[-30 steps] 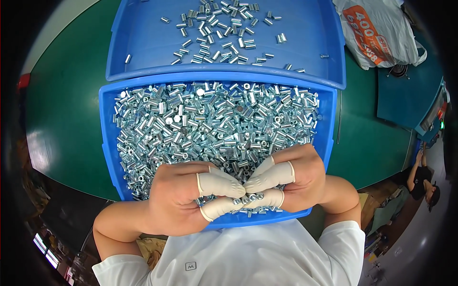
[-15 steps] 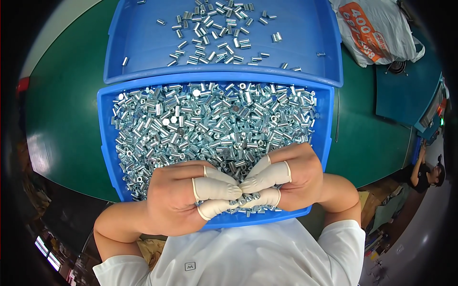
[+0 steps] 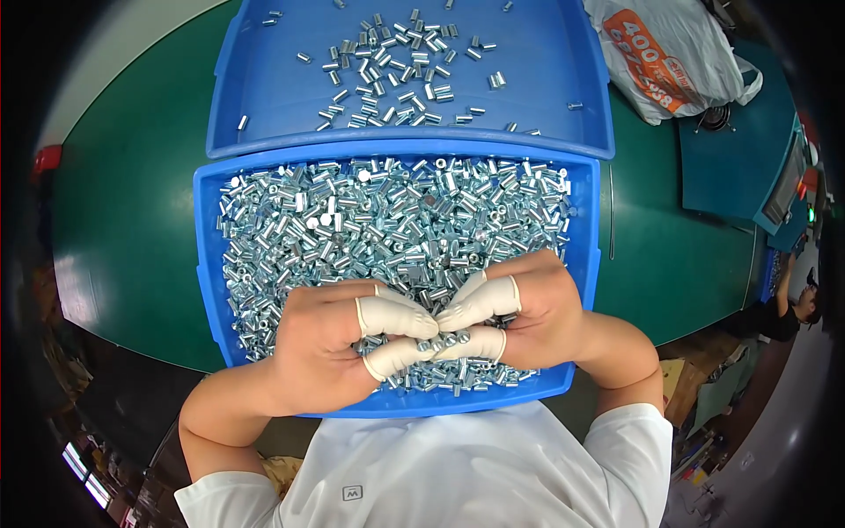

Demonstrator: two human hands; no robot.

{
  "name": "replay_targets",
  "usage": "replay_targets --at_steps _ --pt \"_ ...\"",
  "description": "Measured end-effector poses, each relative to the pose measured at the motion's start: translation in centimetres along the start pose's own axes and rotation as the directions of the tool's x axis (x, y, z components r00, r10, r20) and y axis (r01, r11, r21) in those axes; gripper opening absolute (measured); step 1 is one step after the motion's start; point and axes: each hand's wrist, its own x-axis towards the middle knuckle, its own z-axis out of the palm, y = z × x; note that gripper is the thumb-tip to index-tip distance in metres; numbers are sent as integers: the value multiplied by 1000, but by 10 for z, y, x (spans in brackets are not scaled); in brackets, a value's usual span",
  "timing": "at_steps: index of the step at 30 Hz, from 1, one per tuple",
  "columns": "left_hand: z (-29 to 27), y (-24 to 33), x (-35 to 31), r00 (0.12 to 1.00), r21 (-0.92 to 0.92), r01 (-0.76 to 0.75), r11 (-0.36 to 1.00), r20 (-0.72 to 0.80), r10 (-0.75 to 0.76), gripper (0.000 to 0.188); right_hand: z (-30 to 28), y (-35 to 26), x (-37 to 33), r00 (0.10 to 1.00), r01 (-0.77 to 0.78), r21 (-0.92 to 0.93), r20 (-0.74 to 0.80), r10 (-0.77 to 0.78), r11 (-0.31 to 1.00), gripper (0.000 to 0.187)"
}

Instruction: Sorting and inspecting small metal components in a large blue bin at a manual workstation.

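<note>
My left hand (image 3: 326, 339) and my right hand (image 3: 541, 308) meet over the near part of a blue bin (image 3: 204, 264), white finger cots on their thumbs and fingers. Pinched between the fingertips of both hands is a short row of shiny metal standoffs (image 3: 445, 341), their round ends showing. Thumbs press from the near side, fingers from the far side. Below, a deep heap of loose metal standoffs (image 3: 387, 238) fills the bin, small silvery cylinders, some with hexagonal ends. My hands hide part of the heap.
A second blue bin (image 3: 264, 88) adjoins the far side, with scattered standoffs (image 3: 405, 66) inside. Both rest on a green table (image 3: 123, 238). At the far right lies a white plastic bag (image 3: 660, 62) beside a teal machine (image 3: 739, 150). Another person (image 3: 783, 312) is at the right edge.
My hands have moved slightly away from my body over the bin, still pinched together. More of the held standoffs now shows between the fingertips. The whole view has shifted a little.
</note>
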Motion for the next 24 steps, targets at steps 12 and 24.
replay_targets --at_steps 12,24 --pt "7 14 -4 976 -57 204 977 -64 -208 13 2 -13 6 991 -129 -100 -39 126 987 20" --pt "-42 -37 93 942 -85 203 975 -255 -218 38 -46 23 95 883 -407 174 -177 435 897 36"
